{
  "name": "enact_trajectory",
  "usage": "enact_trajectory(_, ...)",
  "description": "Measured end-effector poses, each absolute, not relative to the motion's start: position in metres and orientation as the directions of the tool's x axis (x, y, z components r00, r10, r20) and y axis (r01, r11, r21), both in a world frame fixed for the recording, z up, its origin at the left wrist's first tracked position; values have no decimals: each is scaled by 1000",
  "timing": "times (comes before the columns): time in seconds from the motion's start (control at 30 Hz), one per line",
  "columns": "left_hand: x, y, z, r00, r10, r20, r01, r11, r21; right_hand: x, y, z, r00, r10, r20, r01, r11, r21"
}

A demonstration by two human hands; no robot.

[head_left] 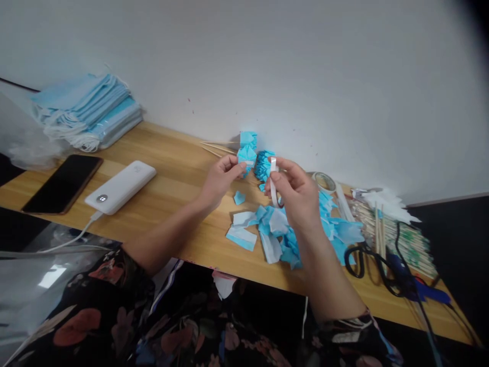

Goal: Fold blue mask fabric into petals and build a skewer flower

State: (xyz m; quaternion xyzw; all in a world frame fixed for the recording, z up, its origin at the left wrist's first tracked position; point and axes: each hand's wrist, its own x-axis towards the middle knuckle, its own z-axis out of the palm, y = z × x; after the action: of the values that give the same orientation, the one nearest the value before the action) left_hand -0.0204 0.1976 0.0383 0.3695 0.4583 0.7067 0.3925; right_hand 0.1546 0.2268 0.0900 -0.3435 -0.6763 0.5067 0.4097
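Observation:
My left hand pinches a light-blue folded paper piece between thumb and fingers, with a small white strip showing across it. In my right hand a narrow white ribbon-like strip is held between thumb and forefinger, its lower end hanging down. Between the hands lies a darker blue pleated bundle. Just behind the held piece is another light-blue folded piece. Cut blue and white scraps lie beneath my right hand, and one small blue scrap lies apart from them.
Left on the wooden table are a stack of blue face masks, a phone and a cabled white power bank. Wooden sticks lie near the wall. At right are a tape roll, bundled sticks and a blue glue gun.

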Motion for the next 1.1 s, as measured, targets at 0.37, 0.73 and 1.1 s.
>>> enact_trajectory(0.37,-22,198,36,-294,927,232,-192,-296,936,188,250,140,-753,574,320,429,799,-422)
enact_trajectory(0.73,-15,192,41,-186,966,181,-152,-210,966,184,239,146,-843,492,218,515,855,64)
enact_trajectory(1.1,-14,192,42,-173,963,206,-156,-233,960,175,244,136,-820,523,233,545,838,34)
